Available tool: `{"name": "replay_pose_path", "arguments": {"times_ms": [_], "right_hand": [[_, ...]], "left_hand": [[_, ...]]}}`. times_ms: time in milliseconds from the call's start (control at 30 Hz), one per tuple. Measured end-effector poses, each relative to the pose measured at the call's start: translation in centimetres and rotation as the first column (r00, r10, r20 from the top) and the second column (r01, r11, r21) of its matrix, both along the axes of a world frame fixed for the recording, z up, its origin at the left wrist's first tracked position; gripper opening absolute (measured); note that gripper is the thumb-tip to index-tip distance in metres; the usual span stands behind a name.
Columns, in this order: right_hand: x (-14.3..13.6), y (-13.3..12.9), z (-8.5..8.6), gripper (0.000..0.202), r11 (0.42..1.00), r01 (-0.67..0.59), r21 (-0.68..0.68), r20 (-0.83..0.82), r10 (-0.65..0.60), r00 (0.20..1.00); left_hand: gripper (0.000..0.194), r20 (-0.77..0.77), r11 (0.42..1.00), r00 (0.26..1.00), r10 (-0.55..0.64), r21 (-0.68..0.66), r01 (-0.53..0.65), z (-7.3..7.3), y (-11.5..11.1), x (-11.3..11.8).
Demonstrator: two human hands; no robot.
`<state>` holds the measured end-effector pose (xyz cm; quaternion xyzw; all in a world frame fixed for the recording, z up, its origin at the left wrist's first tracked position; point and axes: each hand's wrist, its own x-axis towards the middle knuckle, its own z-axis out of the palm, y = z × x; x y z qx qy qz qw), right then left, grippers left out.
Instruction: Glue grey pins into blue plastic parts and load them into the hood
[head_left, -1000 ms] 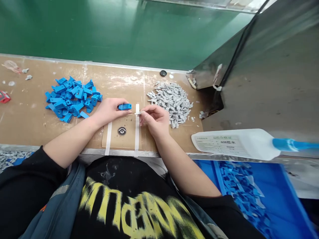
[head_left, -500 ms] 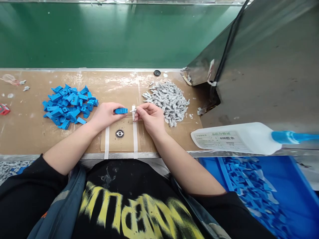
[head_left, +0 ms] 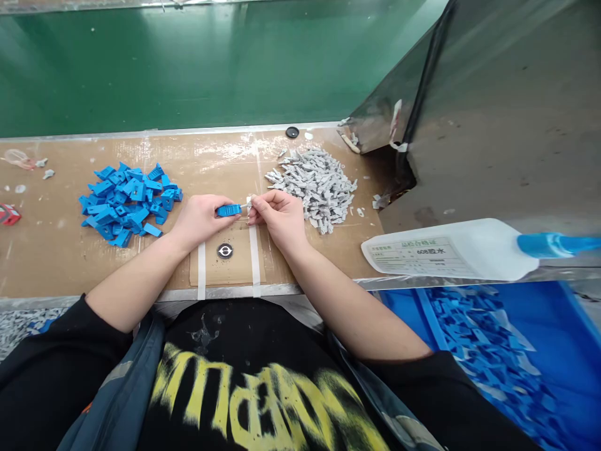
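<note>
The left hand (head_left: 200, 217) pinches a blue block (head_left: 229, 210) between thumb and fingers, its ridged side facing up and one end pointing right. The right hand (head_left: 284, 222) pinches a small grey piece (head_left: 245, 205) with thumb and forefinger, its thin tip at the right end of the block; whether the tip sits inside the block cannot be told. Both hands are close together over the middle of the table (head_left: 37, 257), near the far end of a cardboard pad (head_left: 239, 275) with a strip of white tape (head_left: 201, 272) along its left side and another along its right. On the pad, nearer than the hands, lies a round black disc (head_left: 225, 250) with a white mark.

To the left of the left hand is a pile of blue blocks (head_left: 129, 203); to the right of the right hand, slightly farther, is a pile of grey pieces (head_left: 322, 188). A black cap (head_left: 292, 132) lies beyond the grey pile, by the table's far edge. On the right, a white bottle (head_left: 446, 250) with a blue nozzle lies on its side near the table's near edge. Below it, a blue tray (head_left: 570, 332) holds many blue parts. A green surface (head_left: 211, 69) stretches across the far side.
</note>
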<state>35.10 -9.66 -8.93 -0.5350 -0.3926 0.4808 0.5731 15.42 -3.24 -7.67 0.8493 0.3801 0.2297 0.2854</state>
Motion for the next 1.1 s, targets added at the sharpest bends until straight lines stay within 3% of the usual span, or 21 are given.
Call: {"name": "replay_pose_path", "arguments": {"times_ms": [300, 400, 533, 633, 900, 1100], "right_hand": [[-0.3, 0.2, -0.9, 0.044, 0.993, -0.032, 0.110, 0.052, 0.027, 0.998], [0.2, -0.1, -1.0, 0.038, 0.987, -0.071, 0.146, 0.166, 0.046, 0.985], [1.0, -0.8, -0.7, 0.030, 0.964, -0.165, 0.209, 0.512, 0.036, 0.858], [1.3, -1.1, -0.6, 0.030, 0.938, -0.230, 0.259, 0.653, 0.005, 0.757], [1.0, -1.2, -1.4, 0.027, 0.879, -0.252, 0.404, 0.672, -0.098, 0.734], [0.9, -0.7, -1.9, 0.025, 0.892, -0.228, 0.391, 0.659, -0.099, 0.746]], "left_hand": [[0.029, 0.003, 0.998, 0.998, -0.062, -0.001, 0.062, 0.8, -0.2, 0.2], [0.028, 0.004, 0.998, 0.998, -0.065, -0.022, 0.065, 1.0, 0.1, -0.5], [0.029, -0.042, 0.988, 0.987, -0.156, -0.016, 0.156, 0.9, 0.6, -1.3], [0.029, -0.056, 0.977, 0.975, -0.213, -0.013, 0.212, 0.9, 0.7, -1.5], [0.032, -0.027, 0.970, 0.970, -0.242, -0.040, 0.241, 1.1, 0.4, -1.1], [0.032, -0.059, 0.979, 0.977, -0.206, -0.007, 0.206, 0.9, 0.6, -1.0]]}}
